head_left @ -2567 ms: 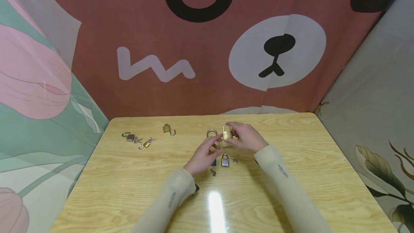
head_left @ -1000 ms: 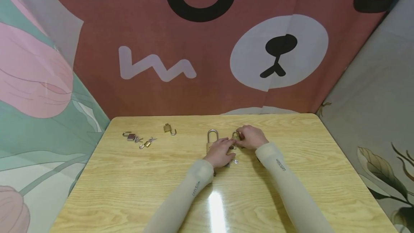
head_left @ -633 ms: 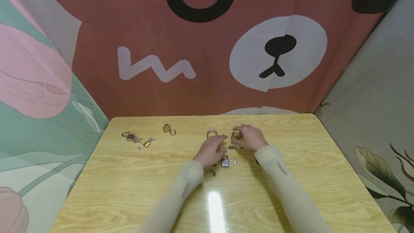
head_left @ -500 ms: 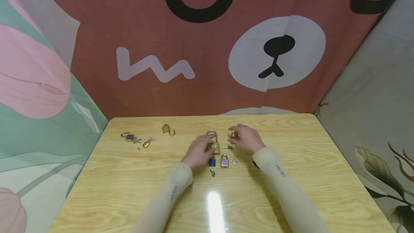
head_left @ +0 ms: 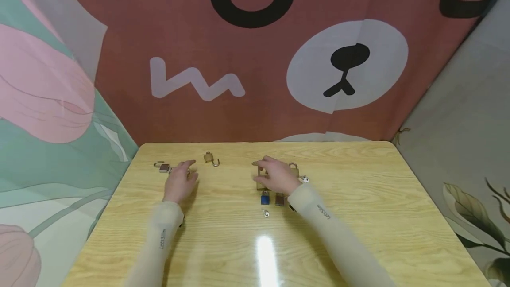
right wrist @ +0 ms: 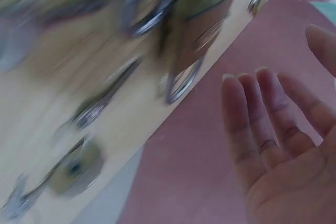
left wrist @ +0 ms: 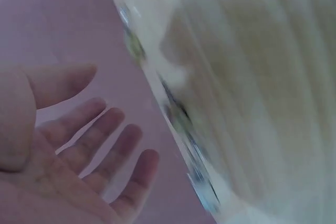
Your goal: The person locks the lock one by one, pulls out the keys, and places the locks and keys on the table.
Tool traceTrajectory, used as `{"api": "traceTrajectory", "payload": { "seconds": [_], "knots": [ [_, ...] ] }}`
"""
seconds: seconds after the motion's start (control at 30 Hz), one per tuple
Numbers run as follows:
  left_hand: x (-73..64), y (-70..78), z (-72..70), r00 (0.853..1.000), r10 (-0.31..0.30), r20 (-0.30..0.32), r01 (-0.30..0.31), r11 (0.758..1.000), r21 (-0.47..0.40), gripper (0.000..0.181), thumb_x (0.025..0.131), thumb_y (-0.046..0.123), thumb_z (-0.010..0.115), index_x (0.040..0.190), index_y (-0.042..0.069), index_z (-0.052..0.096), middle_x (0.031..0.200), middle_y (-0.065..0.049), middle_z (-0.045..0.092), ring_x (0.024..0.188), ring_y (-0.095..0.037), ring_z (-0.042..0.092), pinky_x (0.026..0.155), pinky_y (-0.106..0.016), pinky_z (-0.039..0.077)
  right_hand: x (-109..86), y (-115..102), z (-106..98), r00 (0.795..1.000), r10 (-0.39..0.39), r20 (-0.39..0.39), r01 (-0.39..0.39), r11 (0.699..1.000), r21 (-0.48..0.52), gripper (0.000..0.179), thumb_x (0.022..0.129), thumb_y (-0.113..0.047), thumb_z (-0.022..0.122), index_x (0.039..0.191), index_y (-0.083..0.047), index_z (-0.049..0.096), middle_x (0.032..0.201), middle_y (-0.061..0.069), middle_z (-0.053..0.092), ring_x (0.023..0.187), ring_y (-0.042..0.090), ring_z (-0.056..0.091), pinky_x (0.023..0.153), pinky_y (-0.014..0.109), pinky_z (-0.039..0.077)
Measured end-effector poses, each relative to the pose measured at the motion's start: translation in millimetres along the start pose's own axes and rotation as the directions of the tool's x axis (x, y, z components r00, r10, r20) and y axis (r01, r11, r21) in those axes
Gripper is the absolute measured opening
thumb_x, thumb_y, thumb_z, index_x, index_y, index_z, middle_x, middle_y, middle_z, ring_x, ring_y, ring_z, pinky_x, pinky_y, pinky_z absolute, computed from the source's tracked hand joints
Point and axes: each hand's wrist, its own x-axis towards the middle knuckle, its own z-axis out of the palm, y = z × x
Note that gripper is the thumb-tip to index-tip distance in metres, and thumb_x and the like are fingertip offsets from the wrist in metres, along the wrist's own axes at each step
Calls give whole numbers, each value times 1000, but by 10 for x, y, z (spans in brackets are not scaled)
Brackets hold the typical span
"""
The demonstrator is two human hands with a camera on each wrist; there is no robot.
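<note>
My left hand (head_left: pixel 180 185) hovers over the left group of padlocks, its fingers (left wrist: pixel 113 153) apart and holding nothing. It partly covers small things beside an unlocked silver padlock (head_left: pixel 164 168). Over a large brass padlock (head_left: pixel 260 186) is my right hand (head_left: pixel 279 177), hiding most of it; the right wrist view has those fingers (right wrist: pixel 275 108) extended, with nothing in them. A smaller brass padlock (head_left: pixel 294 171) with its shackle closed lies just behind the right hand. A key (head_left: pixel 304 179) is beside it. Both wrist views are blurred.
Nearer the front lie a blue padlock (head_left: pixel 265 199), a silver padlock (head_left: pixel 280 199) and a small key (head_left: pixel 266 213). An unlocked brass padlock (head_left: pixel 208 157) sits toward the back left. A printed curtain (head_left: pixel 191 118) hangs behind the wooden table (head_left: pixel 223 251).
The smaller brass padlock, earlier lifted in my right hand, has been put down and let go. My left hand has swung left to the other group; my right hand has shifted left over the large padlock.
</note>
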Motion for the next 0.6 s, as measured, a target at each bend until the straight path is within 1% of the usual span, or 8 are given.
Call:
{"api": "traceTrajectory", "payload": {
  "seconds": [0.1,0.2,0.3,0.4,0.47,0.53,0.6],
  "knots": [
    [-18,-217,-83,999,-39,-21,41,997,71,47,102,17,62,146,2,54,146,-30,53,129,-54,52,98,-69,48,79,-155,48,999,-35,24,35,999,10,47,99,-33,72,140,-12,63,113,7,68,76,11,61,72,35,54],
    [-29,-335,-106,998,-61,-6,61,992,113,44,100,15,65,141,1,58,147,-31,53,135,-55,49,103,-70,46,153,-284,88,997,-69,36,70,997,-21,47,99,-36,72,141,-15,63,115,4,68,86,15,66,80,41,56],
    [-37,-369,-95,998,-55,4,54,991,125,38,96,11,69,132,0,64,139,-31,59,129,-54,53,102,-67,47,219,-395,124,994,-104,35,105,993,-49,47,99,-38,72,140,-17,64,115,1,68,93,15,68,81,41,57],
    [-32,-360,-60,1000,-30,-5,31,992,123,27,94,8,73,120,0,68,119,-27,65,110,-48,61,95,-61,51,269,-481,154,992,-119,41,122,991,-57,47,98,-37,72,140,-17,64,115,1,68,93,14,68,77,37,57],
    [-20,-348,-34,1000,-13,-20,16,991,130,21,94,7,73,112,-1,68,105,-22,66,98,-42,62,90,-58,52,298,-521,173,991,-125,49,128,990,-56,47,98,-37,72,140,-17,64,114,0,68,94,14,67,77,33,57],
    [-14,-333,-12,999,-5,-33,10,989,145,16,94,6,73,108,-2,67,101,-20,66,95,-40,63,88,-56,53,320,-549,196,991,-123,61,127,990,-62,46,99,-37,72,140,-18,64,114,-1,68,95,13,67,79,32,56],
    [-12,-328,5,999,-2,-43,9,986,164,15,95,5,72,106,-3,66,99,-22,67,95,-41,63,88,-56,53,338,-571,218,990,-123,67,127,990,-67,46,99,-38,71,140,-18,65,114,-1,68,96,14,67,80,32,57]
  ]
}}
